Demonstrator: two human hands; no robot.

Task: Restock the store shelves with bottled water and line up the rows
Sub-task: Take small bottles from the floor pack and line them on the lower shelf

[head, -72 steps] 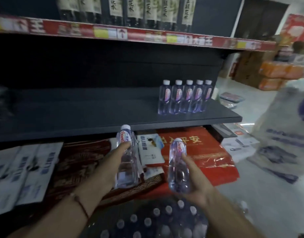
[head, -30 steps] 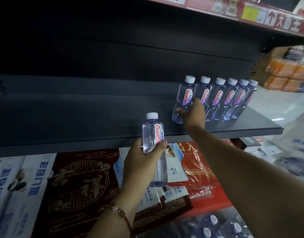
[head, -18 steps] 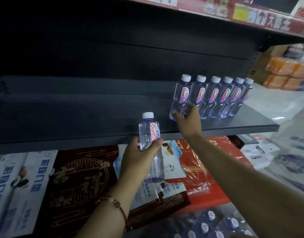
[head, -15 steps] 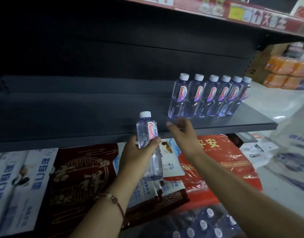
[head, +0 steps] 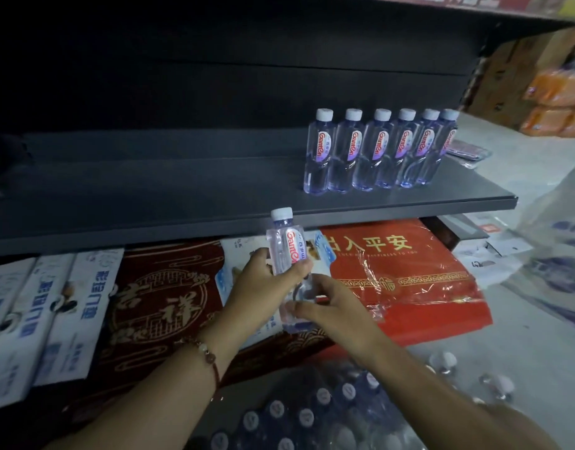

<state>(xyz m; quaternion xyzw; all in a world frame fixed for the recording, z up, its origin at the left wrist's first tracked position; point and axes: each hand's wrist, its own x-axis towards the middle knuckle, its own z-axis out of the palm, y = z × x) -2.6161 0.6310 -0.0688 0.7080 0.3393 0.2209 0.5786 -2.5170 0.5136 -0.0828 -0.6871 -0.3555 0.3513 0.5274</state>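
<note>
A row of several small water bottles (head: pixel 377 151) with white caps and red-and-purple labels stands at the right end of the dark shelf (head: pixel 182 196). Below the shelf's front edge, my left hand (head: pixel 263 284) grips one more water bottle (head: pixel 284 241) around its middle, held upright. My right hand (head: pixel 328 306) has come in from the right and pinches the lower part of that same bottle with thumb and fingers. Both hands are well left of and below the row.
An open shrink-wrapped pack of bottles (head: pixel 312 417) sits on the floor near me, with loose bottles (head: pixel 442 362) beside it. Red packaged mats (head: pixel 403 277) and white boxes (head: pixel 52 313) fill the lower level. Orange packs (head: pixel 559 105) are stacked at the far right.
My right hand set its bottle at the left end of the row, let go, then drew back down to the bottle in my left hand and took hold of its lower part.
</note>
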